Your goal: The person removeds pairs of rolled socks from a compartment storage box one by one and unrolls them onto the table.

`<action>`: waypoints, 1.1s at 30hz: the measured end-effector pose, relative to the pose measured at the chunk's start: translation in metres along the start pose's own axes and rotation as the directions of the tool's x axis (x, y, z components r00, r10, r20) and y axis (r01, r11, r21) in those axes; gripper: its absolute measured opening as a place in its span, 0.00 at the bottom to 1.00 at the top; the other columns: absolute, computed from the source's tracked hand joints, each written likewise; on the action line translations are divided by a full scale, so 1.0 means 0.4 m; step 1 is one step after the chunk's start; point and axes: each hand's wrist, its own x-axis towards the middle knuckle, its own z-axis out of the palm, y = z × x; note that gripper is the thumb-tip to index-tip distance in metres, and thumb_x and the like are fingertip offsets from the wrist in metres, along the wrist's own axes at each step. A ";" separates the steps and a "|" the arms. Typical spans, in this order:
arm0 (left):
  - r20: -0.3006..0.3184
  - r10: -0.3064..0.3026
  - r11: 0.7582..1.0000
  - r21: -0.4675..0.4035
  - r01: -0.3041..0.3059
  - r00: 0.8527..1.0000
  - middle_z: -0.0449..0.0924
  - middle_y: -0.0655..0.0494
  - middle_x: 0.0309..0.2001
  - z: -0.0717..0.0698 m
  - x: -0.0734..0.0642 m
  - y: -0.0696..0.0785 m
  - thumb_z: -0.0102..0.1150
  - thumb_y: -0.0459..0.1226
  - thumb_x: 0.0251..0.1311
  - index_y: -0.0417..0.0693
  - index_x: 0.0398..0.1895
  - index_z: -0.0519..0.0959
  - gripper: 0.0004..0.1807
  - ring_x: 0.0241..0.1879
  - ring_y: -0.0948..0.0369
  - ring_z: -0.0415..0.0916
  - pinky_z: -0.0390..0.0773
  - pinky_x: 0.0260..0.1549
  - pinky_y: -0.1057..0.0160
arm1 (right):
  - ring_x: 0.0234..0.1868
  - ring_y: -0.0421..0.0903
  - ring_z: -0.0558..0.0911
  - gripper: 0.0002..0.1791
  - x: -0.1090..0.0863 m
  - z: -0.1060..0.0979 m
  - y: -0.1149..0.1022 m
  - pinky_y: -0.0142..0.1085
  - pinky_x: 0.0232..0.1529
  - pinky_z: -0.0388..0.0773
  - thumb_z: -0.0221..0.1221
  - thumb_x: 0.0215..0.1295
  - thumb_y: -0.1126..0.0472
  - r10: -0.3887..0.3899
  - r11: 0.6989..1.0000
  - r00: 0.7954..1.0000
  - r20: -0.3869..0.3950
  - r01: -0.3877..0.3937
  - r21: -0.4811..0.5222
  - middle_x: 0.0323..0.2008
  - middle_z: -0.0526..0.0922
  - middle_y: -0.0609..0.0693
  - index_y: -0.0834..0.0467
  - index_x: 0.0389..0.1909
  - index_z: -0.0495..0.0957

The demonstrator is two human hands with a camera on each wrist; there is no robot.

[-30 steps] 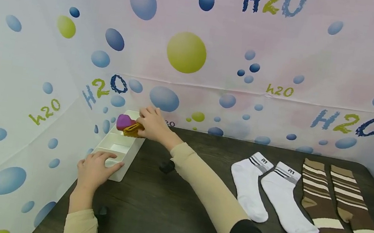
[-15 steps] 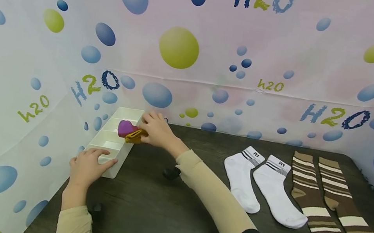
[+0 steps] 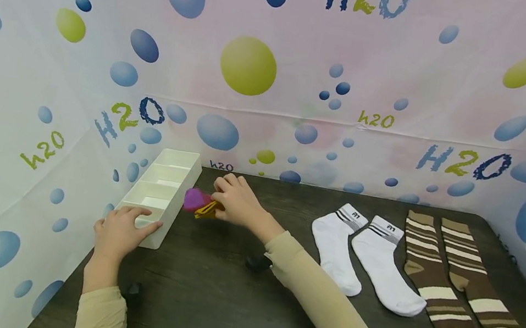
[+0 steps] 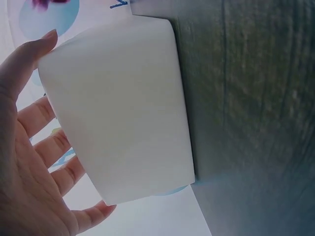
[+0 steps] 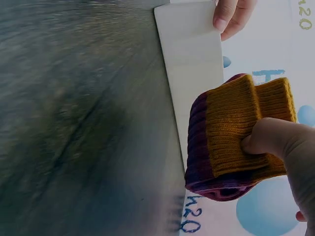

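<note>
My right hand pinches a folded pair of socks, purple with mustard cuffs, just right of a long white divided box. In the right wrist view the thumb presses on the ribbed mustard cuff of the socks; most of the other fingers are hidden. At the box's near end, my left hand grips the rim, thumb on the right and fingers across to the left. The left wrist view has the plain end wall of the box close up, with the left hand around its edge.
A pair of white ankle socks lies flat on the dark wooden table. Right of these are brown striped socks. A bubble-patterned sheet covers the walls behind and left, close to the box.
My right hand has carried the folded socks from over the box to the right and toward me, clear of its rim. The left hand stays on the box, and the view has shifted slightly.
</note>
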 end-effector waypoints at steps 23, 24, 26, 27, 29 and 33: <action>-0.068 0.022 1.000 -0.011 -0.022 0.997 0.75 0.36 0.59 -0.016 0.001 0.011 0.54 0.61 0.62 0.47 0.53 0.79 0.30 0.54 0.35 0.70 0.60 0.48 0.26 | 0.58 0.47 0.70 0.14 -0.165 -0.012 0.028 0.42 0.52 0.67 0.66 0.58 0.48 0.067 0.997 0.987 0.146 -0.061 -0.043 0.52 0.78 0.45 0.45 0.44 0.81; -0.088 0.029 0.999 -0.014 -0.030 0.996 0.76 0.36 0.58 -0.019 0.000 0.016 0.55 0.60 0.62 0.47 0.53 0.79 0.29 0.53 0.35 0.70 0.60 0.48 0.26 | 0.57 0.47 0.71 0.15 -0.170 -0.012 0.027 0.42 0.52 0.68 0.66 0.57 0.48 0.059 0.998 0.987 0.153 -0.055 -0.036 0.52 0.78 0.45 0.45 0.45 0.81; -0.125 0.047 0.999 -0.016 -0.049 0.991 0.77 0.37 0.57 -0.025 -0.003 0.031 0.56 0.57 0.63 0.47 0.52 0.80 0.27 0.53 0.35 0.71 0.60 0.47 0.27 | 0.56 0.47 0.72 0.17 -0.178 -0.011 0.026 0.42 0.51 0.69 0.66 0.57 0.47 0.045 0.999 0.985 0.164 -0.042 -0.023 0.52 0.78 0.45 0.45 0.47 0.79; -0.140 0.058 0.998 -0.016 -0.060 0.989 0.77 0.37 0.57 -0.029 -0.004 0.039 0.57 0.56 0.63 0.47 0.52 0.80 0.26 0.53 0.35 0.71 0.61 0.47 0.27 | 0.56 0.47 0.73 0.18 -0.182 -0.012 0.025 0.42 0.50 0.69 0.67 0.57 0.47 0.039 0.999 0.985 0.168 -0.037 -0.013 0.52 0.78 0.45 0.45 0.47 0.78; -0.169 0.082 0.996 -0.018 -0.087 0.982 0.78 0.38 0.56 -0.036 -0.008 0.056 0.58 0.53 0.63 0.46 0.52 0.80 0.24 0.54 0.36 0.71 0.61 0.49 0.27 | 0.54 0.47 0.74 0.20 -0.188 -0.010 0.025 0.42 0.49 0.70 0.67 0.56 0.48 0.024 1.000 0.984 0.175 -0.026 0.009 0.53 0.78 0.46 0.46 0.48 0.76; -0.217 0.143 0.987 -0.035 -0.154 0.966 0.80 0.40 0.54 -0.043 -0.011 0.092 0.61 0.49 0.62 0.46 0.50 0.81 0.20 0.55 0.37 0.72 0.60 0.51 0.27 | 0.54 0.47 0.75 0.25 -0.198 -0.013 0.023 0.43 0.48 0.72 0.69 0.54 0.47 -0.008 0.999 0.981 0.194 -0.002 0.053 0.56 0.76 0.48 0.48 0.51 0.74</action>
